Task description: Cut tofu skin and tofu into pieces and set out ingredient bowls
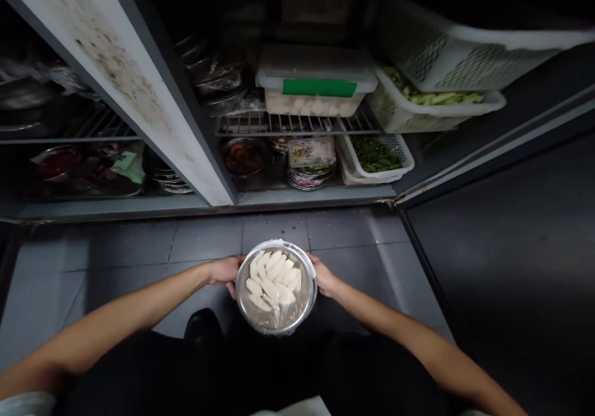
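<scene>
Between my two hands is a round metal bowl (245, 298) covered with clear plastic wrap. Pale, elongated white pieces of food (275, 276) lie inside it; their exact kind I cannot make out. My left hand (226, 273) grips the bowl's left rim, its fingers partly hidden under the edge. On the opposite side, my right hand (324, 276) is closed on the rim, with most of its fingers behind the bowl. The bowl is held above the tiled floor, in front of the open refrigerator.
A wire shelf (297, 126) carries a lidded plastic box (316, 69) with a green label. White baskets (432, 115) of cut greens stand at the right, and leafy greens fill a lower basket (406, 162). A dirty upright post (121, 81) divides the compartments; an open door (511, 230) flanks the right.
</scene>
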A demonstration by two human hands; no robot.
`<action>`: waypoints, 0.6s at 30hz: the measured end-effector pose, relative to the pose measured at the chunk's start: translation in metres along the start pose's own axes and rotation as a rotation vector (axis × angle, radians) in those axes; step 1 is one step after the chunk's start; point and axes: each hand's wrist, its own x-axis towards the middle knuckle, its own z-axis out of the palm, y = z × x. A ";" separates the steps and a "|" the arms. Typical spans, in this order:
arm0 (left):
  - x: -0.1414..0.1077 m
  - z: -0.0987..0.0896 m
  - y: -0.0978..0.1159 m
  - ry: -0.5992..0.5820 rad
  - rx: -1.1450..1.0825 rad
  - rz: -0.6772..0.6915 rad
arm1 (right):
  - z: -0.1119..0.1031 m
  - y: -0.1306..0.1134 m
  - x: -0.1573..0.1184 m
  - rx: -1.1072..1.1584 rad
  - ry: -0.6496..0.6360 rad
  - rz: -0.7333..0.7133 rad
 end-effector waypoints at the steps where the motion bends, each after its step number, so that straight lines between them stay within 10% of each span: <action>1: 0.004 0.007 -0.005 0.013 -0.011 0.017 | -0.006 0.008 -0.003 0.007 0.039 -0.022; 8: 0.028 0.023 -0.002 0.140 -0.265 0.073 | -0.061 0.057 -0.012 0.226 0.382 -0.041; 18: 0.048 -0.056 0.189 0.535 -1.046 0.624 | -0.129 0.050 -0.085 0.400 0.578 -0.195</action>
